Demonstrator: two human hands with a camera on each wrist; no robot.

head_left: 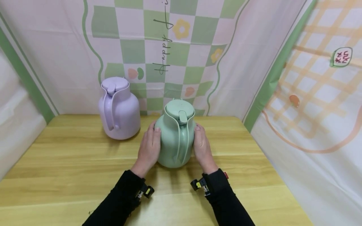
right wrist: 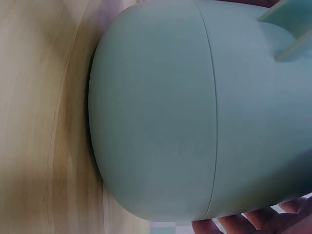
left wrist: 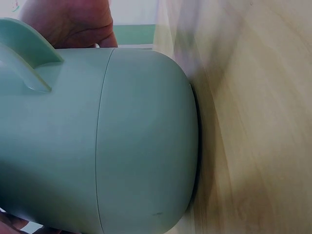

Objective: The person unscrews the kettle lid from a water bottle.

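A pale green thermos jug [head_left: 169, 147] stands upright near the middle of the table, its lid lever and handle facing me. My left hand [head_left: 150, 144] holds its left side, and my right hand [head_left: 202, 147] grips the right side. The handle between them is untouched. In the left wrist view the jug's rounded base [left wrist: 141, 131] sits at the tabletop with a thin dark line beneath; whether it bears fully on the wood I cannot tell. Fingertips [right wrist: 258, 222] of the right hand lie along the jug in the right wrist view. Most left fingers are hidden behind it.
A lilac jug [head_left: 124, 110] of the same shape stands to the back left, apart from the green one. The wood-grain table [head_left: 70, 175] ends at a checked cloth backdrop [head_left: 133, 28]. Printed cloth [head_left: 311, 94] hangs at the right side.
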